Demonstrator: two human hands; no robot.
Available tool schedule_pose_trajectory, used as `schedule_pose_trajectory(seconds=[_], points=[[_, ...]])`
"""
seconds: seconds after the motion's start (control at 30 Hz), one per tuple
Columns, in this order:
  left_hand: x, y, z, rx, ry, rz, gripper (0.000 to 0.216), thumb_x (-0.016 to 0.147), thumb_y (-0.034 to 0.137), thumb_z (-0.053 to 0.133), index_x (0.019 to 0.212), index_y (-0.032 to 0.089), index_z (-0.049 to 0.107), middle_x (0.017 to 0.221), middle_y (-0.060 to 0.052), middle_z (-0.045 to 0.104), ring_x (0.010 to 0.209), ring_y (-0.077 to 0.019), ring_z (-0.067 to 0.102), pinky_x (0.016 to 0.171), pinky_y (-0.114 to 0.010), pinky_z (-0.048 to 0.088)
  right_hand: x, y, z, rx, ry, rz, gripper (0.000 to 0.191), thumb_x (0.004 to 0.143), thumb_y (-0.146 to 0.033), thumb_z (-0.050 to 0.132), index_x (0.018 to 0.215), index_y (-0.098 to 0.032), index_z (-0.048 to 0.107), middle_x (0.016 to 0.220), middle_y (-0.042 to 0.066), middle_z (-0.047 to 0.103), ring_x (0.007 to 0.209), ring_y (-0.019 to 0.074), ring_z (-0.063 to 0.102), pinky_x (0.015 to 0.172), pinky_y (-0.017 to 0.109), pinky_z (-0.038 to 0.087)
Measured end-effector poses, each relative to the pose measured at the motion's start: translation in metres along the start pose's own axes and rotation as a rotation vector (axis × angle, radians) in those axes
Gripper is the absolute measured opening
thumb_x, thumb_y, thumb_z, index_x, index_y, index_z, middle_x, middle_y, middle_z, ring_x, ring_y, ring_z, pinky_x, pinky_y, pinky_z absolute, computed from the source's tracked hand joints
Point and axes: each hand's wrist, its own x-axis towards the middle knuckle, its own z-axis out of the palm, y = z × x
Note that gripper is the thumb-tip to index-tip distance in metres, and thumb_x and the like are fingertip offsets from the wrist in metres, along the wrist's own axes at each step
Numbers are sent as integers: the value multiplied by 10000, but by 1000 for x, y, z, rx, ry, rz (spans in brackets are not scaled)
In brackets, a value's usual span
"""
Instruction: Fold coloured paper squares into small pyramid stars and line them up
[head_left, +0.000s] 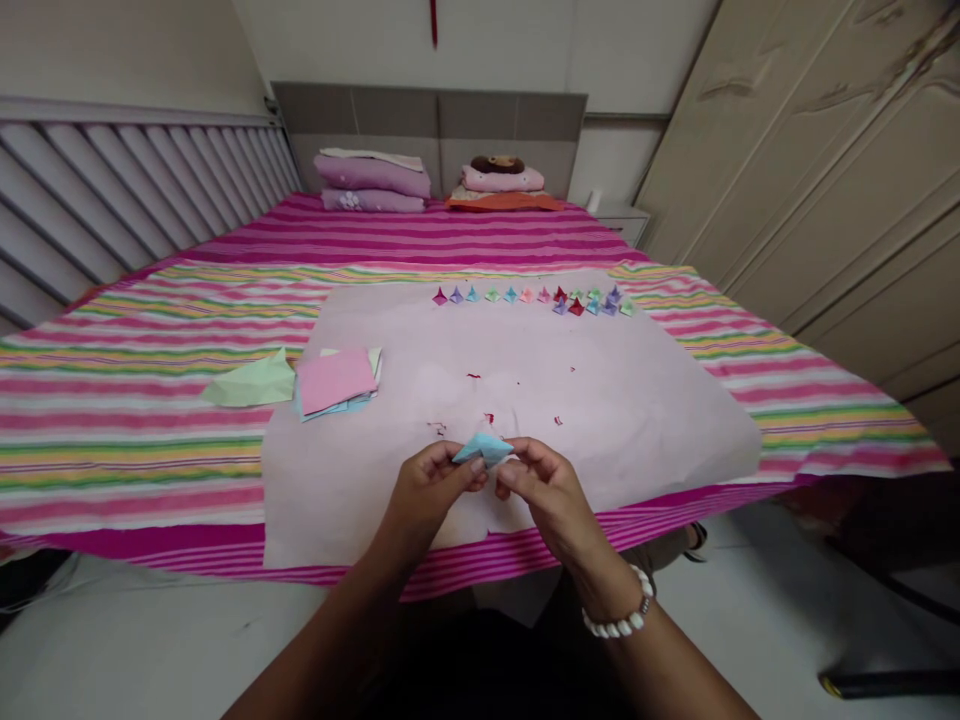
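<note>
A folded piece of light blue paper (486, 448) is held over the near part of a large pale sheet (420, 510). My left hand (435, 485) pinches its left side between thumb and fingers. On the other side, my right hand (544, 490) has its thumb and fingers closed on the right corner. The underside of the folded paper is hidden by my fingers. A stack of square coloured papers, pink on top (336, 378), lies to the left of my hands. Small red scraps (489, 417) are scattered just beyond the folded paper.
Several small folded paper pieces (511, 295) in many colours stand in rows along the sheet's far edge. A creased pale green paper (253, 382) lies left of the stack. The striped bed (135, 440) has folded bedding (375, 180) at its head, with wardrobe doors (810, 160) on the right.
</note>
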Motion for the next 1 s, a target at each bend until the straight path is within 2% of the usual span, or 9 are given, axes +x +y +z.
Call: schedule_pose_trajectory(seconds=[0.1, 0.23, 0.37, 0.43, 0.5, 0.57, 0.67, 0.8, 1.0], points=[[0, 0, 1, -8, 7, 16, 199, 709, 330, 745, 736, 151, 662, 609, 23, 642, 605, -102, 584, 629, -235, 484, 0, 2, 0, -78, -28, 21, 298, 617, -329, 846, 826, -195, 680, 574, -33, 627, 516, 105, 525, 529, 238, 402], [-1, -4, 1, 38, -38, 63, 186, 724, 321, 734, 725, 153, 652, 637, 13, 631, 647, -117, 582, 659, -252, 473, 0, 3, 1, -145, 7, 9, 247, 652, -368, 815, 711, -175, 672, 548, -22, 621, 486, 103, 521, 501, 233, 394], [2, -5, -2, 103, 69, 210, 384, 619, 265, 812, 953, 181, 642, 974, -61, 685, 896, -187, 632, 799, -315, 479, 0, 3, 0, -165, 69, 11, 272, 650, -380, 814, 623, -178, 634, 481, -32, 583, 456, 100, 494, 474, 227, 360], [3, -4, -3, 121, 125, 317, 437, 582, 226, 831, 967, 198, 626, 1180, -88, 631, 1054, -215, 603, 870, -325, 457, 0, 3, -1, -168, 77, 14, 275, 655, -385, 808, 618, -178, 632, 487, -28, 588, 453, 100, 488, 471, 229, 355], [4, -2, -4, 107, 87, 351, 341, 617, 215, 807, 907, 193, 631, 1267, -97, 594, 1135, -227, 575, 919, -332, 440, 0, 4, -1, -158, 65, 16, 263, 657, -381, 807, 634, -175, 645, 512, -24, 601, 453, 96, 487, 469, 227, 353], [3, 0, -3, 75, 6, 312, 249, 672, 227, 768, 887, 185, 649, 1183, -94, 649, 1080, -220, 608, 907, -338, 457, -1, 6, 0, -136, 40, 24, 255, 650, -368, 814, 638, -172, 651, 549, -17, 623, 460, 91, 496, 474, 224, 360], [1, 2, 0, 71, -59, 242, 204, 717, 260, 731, 897, 174, 688, 925, -56, 720, 861, -188, 653, 803, -323, 501, -1, 6, 3, -102, 10, 36, 258, 645, -364, 816, 621, -171, 646, 567, -17, 630, 465, 87, 508, 487, 221, 378], [-1, 2, 2, 112, -3, 175, 163, 718, 309, 726, 777, 157, 718, 703, -10, 690, 692, -154, 609, 687, -282, 487, -3, 4, 6, -111, -21, 66, 262, 667, -373, 799, 612, -171, 641, 541, -19, 624, 450, 82, 493, 479, 219, 371], [1, 0, 0, 115, 104, 92, 274, 728, 411, 713, 640, 158, 654, 571, 26, 586, 580, -117, 520, 584, -242, 421, -5, 10, 9, -103, -55, 144, 295, 662, -390, 800, 599, -174, 608, 589, -2, 670, 442, 87, 505, 466, 223, 377]])
